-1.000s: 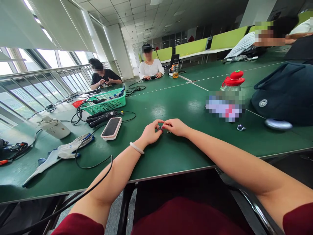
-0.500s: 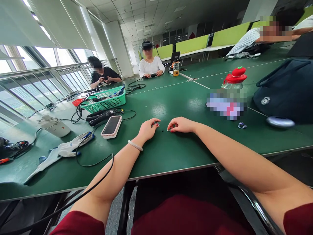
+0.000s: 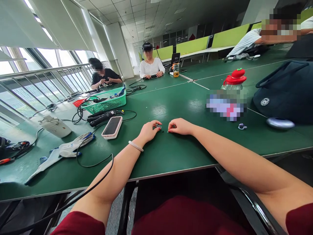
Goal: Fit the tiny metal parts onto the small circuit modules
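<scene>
My left hand [image 3: 149, 131], with a pale bangle [image 3: 135, 146] on its wrist, pinches a small silvery piece [image 3: 158, 126] between thumb and fingers. Its exact kind is too small to make out. Facing it a short way to the right, my right hand [image 3: 181, 126] has its fingertips pressed together low over the table. A tiny pale bit shows at those fingertips, too small to name. Between the two hands a tiny black piece [image 3: 163, 131] lies on the green table [image 3: 171, 153].
Left of my hands lie a phone [image 3: 112, 127], a glove [image 3: 70, 147], a bottle [image 3: 55, 126] and a green basket [image 3: 105, 102] with cables. To the right are a small ring-shaped item [image 3: 242, 126], a red-lidded jar [image 3: 233, 81] and a dark bag [image 3: 286, 91]. Several people sit beyond.
My left hand has shifted slightly right, and the silvery piece in it sits nearer the tiny black piece. The right hand's fingers have drawn closer together.
</scene>
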`<state>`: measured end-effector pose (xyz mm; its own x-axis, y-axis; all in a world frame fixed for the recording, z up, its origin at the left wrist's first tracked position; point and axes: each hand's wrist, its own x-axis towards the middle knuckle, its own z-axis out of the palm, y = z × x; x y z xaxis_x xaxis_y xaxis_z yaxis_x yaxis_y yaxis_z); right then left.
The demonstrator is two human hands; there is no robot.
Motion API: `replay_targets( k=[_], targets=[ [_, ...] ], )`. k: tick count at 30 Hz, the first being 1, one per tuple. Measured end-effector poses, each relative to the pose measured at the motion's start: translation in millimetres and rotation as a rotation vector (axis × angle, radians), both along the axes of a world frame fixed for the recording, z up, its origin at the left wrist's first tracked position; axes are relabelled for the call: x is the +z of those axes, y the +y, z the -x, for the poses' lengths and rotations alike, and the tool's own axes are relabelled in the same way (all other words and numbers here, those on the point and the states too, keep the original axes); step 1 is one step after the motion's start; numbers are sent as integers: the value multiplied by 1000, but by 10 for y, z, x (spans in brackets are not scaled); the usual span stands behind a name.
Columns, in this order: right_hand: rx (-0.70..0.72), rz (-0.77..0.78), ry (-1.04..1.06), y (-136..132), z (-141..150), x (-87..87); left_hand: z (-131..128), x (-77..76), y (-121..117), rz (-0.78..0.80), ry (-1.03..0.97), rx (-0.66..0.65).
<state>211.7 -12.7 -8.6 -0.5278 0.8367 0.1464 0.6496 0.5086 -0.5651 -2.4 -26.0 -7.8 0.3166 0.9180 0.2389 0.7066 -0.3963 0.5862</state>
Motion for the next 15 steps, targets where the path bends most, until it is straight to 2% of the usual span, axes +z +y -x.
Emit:
replay_targets(
  k=[15],
  targets=[
    [-3, 35, 7, 4, -14, 1, -13, 19, -26, 2, 26, -35]
  ],
)
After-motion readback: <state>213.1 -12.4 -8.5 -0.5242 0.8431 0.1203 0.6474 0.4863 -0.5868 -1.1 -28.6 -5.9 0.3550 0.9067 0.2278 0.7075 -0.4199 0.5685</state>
